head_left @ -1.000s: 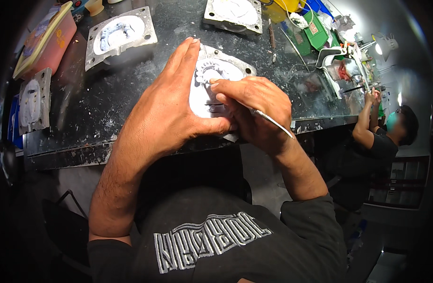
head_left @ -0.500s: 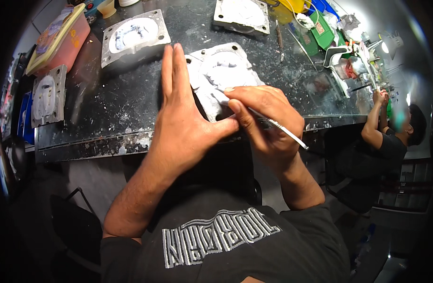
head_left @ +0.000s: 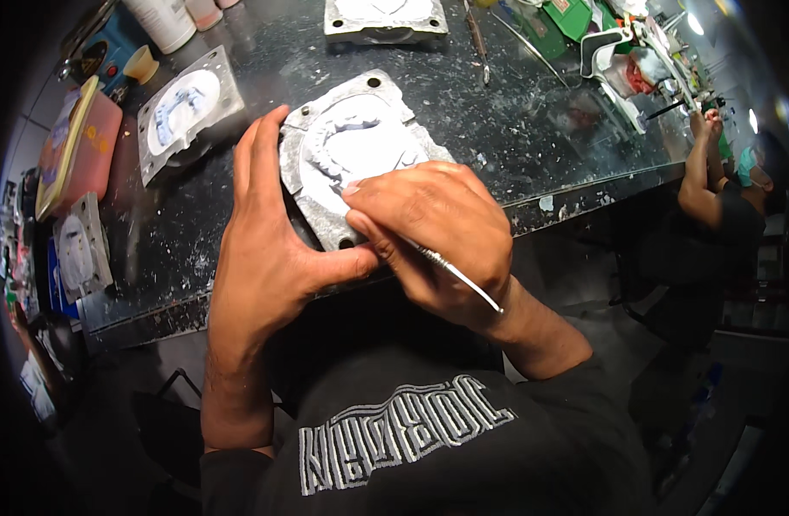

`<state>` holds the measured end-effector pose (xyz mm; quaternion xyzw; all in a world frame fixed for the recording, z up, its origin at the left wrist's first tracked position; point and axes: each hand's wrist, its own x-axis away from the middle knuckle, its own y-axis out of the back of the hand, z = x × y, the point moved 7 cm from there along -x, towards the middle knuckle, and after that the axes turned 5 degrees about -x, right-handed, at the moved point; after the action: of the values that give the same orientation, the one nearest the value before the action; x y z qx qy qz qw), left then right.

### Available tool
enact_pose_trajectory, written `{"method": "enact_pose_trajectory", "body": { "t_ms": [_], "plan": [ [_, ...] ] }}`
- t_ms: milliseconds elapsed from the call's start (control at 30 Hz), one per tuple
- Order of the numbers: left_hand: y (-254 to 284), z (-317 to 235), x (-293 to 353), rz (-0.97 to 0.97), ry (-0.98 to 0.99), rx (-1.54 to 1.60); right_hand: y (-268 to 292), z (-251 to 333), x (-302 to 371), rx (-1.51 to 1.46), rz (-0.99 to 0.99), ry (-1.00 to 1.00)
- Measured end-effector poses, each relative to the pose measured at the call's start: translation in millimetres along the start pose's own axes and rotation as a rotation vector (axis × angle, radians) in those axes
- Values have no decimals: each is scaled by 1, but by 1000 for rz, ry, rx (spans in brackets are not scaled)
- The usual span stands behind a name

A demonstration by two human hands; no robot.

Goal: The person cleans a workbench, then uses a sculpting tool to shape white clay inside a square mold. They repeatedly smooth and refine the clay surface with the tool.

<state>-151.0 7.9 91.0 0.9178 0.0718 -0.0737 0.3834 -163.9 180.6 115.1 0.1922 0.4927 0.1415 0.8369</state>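
Observation:
A grey metal dental flask filled with white plaster lies on the black bench in front of me. A bluish-white tooth arch stands out in the plaster. My left hand rests along the flask's left side, fingers stretched and thumb spread along its near edge. Pinched in my right hand is a slim metal dental carving tool, its handle pointing back toward me. The tool's working tip is hidden beneath my fingers, which lie over the near right part of the plaster.
Further flasks with plaster lie at left, far left and the back. A pink tub with a yellow lid stands left. Thin tools and green pieces lie back right. Another person works at right.
My view has swung, so the bench and its things sit differently in the picture. More of the tooth arch now shows. Both hands keep their places at the flask, tool still in the right.

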Motion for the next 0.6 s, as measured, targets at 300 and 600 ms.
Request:
{"method": "enact_pose_trajectory", "body": {
  "t_ms": [300, 600],
  "plan": [
    [-2, -6, 1, -18, 34, -57, -6, -6, 0, -45, -67, 17],
    [-5, -9, 10, -96, 56, -130, -13, -10, -1, -119, -72, -103]
  ]
}}
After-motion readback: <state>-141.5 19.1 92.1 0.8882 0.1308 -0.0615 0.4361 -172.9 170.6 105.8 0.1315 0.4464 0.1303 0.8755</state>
